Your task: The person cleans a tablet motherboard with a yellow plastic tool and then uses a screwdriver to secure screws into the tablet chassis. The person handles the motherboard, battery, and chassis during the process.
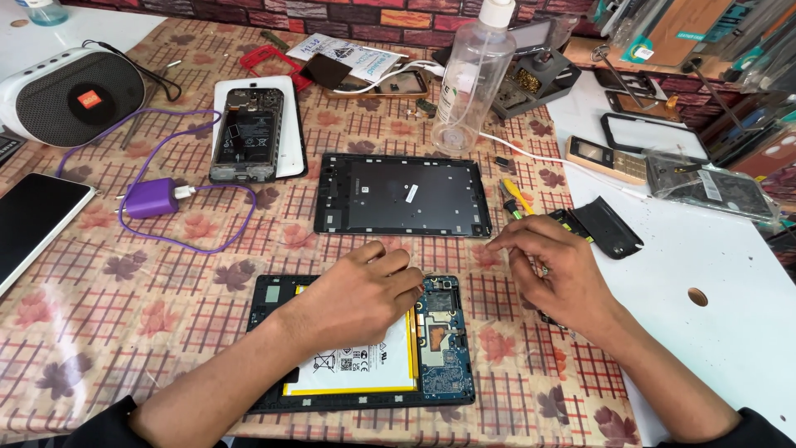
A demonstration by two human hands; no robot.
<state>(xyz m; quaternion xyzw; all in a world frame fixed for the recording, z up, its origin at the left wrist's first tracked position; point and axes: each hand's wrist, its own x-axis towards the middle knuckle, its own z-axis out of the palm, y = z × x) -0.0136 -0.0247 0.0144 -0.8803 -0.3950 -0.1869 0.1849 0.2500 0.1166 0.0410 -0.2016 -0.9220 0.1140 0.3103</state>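
An opened tablet (439,357) lies in front of me with its white battery and blue circuit board showing. My left hand (365,290) rests on it, fingers curled near the top of the board; whether it holds something small I cannot tell. My right hand (555,274) hovers just right of the tablet, fingertips pinched together, over a small dark part on the cloth. The tablet's black back cover (398,195) lies flat just beyond both hands.
A clear plastic bottle (473,79) stands behind the cover. An opened phone (247,133) on a white case, a purple charger with cable (153,199), a grey speaker (70,95), another tablet (33,224) at left, and black parts (609,226) at right.
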